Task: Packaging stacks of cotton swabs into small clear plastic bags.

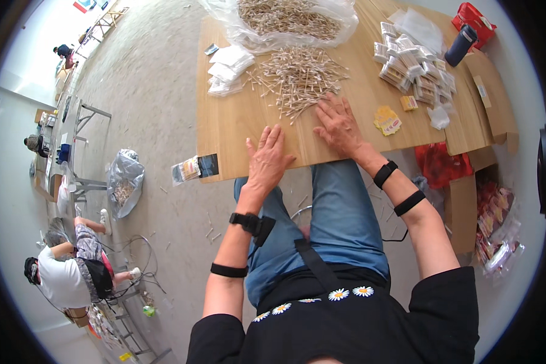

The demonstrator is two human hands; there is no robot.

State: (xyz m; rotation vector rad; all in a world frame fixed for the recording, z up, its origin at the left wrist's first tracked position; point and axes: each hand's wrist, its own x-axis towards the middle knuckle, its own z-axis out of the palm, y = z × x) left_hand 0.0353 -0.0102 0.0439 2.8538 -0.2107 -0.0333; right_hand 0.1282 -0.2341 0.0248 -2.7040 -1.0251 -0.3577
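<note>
A loose pile of cotton swabs [300, 76] with wooden sticks lies on the wooden table [236, 130]. My right hand [340, 128] rests at the pile's near right edge, fingers stretched out, fingertips touching or just beside the swabs. Closer to the table's front edge, my left hand [268, 159] lies flat with fingers extended and nothing in it. Behind the pile, a clear plastic bag [346, 24] spreads open, full of more swabs. Thin clear plastic sleeves [229, 70] are stacked left of the pile. At the front left corner sits a filled swab pack [190, 168].
To the right are a heap of packed swabs [415, 64], yellow cards [387, 120], a small yellow box [409, 102], a dark bottle [461, 45] and a red bag [474, 23]. Cardboard boxes [461, 212] stand beside the table. A person [67, 279] sits at the left.
</note>
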